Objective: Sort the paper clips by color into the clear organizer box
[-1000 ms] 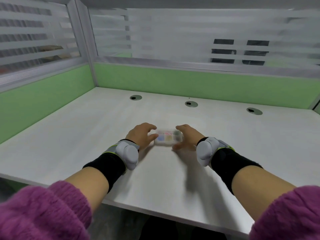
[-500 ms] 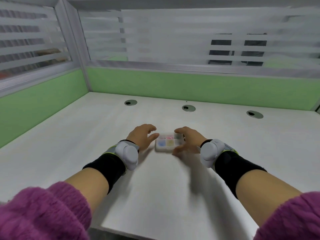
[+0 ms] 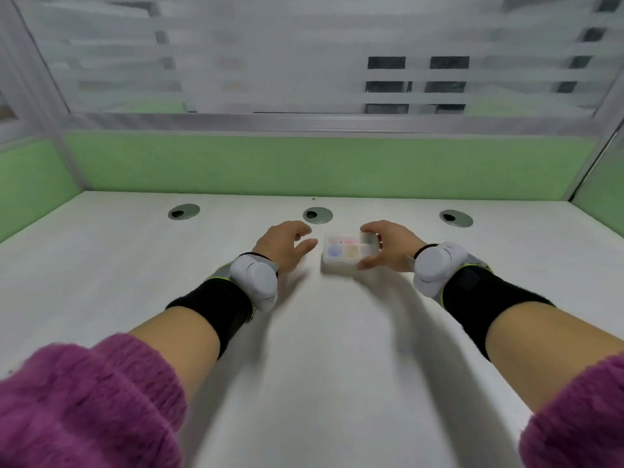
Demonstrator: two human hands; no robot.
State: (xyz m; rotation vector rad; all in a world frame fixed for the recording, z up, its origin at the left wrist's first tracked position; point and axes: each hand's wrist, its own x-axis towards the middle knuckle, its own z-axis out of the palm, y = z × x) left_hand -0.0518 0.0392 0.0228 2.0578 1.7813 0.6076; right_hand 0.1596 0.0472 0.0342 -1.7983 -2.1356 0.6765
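A small clear organizer box (image 3: 344,253) lies on the white desk (image 3: 324,349) toward the back. Its compartments show pink, blue and yellow paper clips as blurred patches of colour. My right hand (image 3: 388,246) grips the box's right end, fingers over the far edge and thumb on the near edge. My left hand (image 3: 285,244) hovers a short gap to the left of the box, fingers spread and holding nothing. No loose clips show on the desk.
Three round cable holes (image 3: 184,211) (image 3: 317,215) (image 3: 456,218) sit in a row behind the hands. Green partition walls (image 3: 304,163) with frosted glass above close the desk at the back and both sides. The desk's front edge is near my sleeves.
My left hand has let go of the box and drawn a little to the left. My right hand keeps its grip. The view has swung left and the box lies farther back.
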